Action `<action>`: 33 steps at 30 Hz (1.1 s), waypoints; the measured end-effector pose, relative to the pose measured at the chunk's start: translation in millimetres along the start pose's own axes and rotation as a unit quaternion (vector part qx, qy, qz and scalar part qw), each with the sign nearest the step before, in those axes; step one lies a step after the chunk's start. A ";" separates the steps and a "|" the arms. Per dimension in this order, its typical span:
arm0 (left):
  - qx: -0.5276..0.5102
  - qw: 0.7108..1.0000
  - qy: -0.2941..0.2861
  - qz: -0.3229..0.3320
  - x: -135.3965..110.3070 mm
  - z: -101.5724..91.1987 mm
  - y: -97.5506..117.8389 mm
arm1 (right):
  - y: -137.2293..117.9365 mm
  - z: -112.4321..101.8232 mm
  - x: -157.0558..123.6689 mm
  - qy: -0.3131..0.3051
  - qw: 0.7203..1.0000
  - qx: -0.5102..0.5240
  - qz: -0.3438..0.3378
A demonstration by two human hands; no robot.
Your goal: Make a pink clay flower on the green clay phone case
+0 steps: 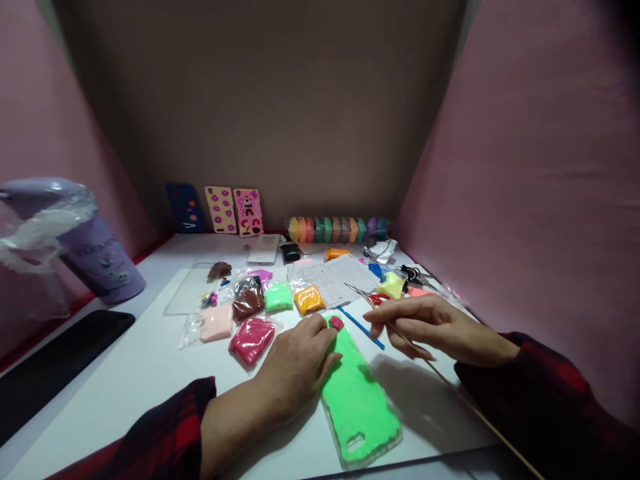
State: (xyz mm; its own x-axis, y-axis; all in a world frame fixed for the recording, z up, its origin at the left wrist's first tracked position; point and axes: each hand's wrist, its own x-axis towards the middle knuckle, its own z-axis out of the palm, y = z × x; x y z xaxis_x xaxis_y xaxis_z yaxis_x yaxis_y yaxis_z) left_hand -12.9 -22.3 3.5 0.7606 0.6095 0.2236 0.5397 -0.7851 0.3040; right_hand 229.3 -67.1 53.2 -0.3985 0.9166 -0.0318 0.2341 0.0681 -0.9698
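Observation:
A phone case covered in bright green clay [357,400] lies on the white table in front of me. My left hand [295,370] rests on its left edge, fingers curled, the fingertips pressing a small red clay piece [337,323] at the case's top. My right hand [433,327] hovers just right of the case, pinching a long thin wooden stick [450,383] whose metal tip points up and left over the table. A blue stick tool [361,327] lies between the two hands.
Small bags of clay in pink [251,340], brown, green [278,297] and orange [310,300] lie beyond the case. A row of clay tubs [337,229] and three decorated phone cases [220,209] stand at the back wall. A purple bin [75,240] and a dark tray are at left.

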 end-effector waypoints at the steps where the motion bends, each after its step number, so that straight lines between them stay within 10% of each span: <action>1: 0.000 1.000 -0.001 -0.001 -0.2 0.0 -0.1 | 1.7 3.9 1.4 0.019 0.999 0.007 0.026; 13: -0.004 1.000 -0.003 -0.001 -0.2 0.1 0.1 | 25.4 42.4 11.7 0.123 0.963 -0.237 0.046; 33: -0.019 1.000 0.000 -0.003 0.3 1.7 -0.7 | 32.9 45.1 16.5 0.155 0.969 -0.187 0.044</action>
State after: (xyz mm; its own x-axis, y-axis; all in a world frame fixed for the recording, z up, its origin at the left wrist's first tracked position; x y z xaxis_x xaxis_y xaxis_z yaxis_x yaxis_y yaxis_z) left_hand -12.4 -21.8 1.9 0.7573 0.6142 0.2220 0.5300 -0.7766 0.3405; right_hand 190.4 -67.5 9.8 -0.0905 0.9957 0.0201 0.5839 0.0694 -0.8088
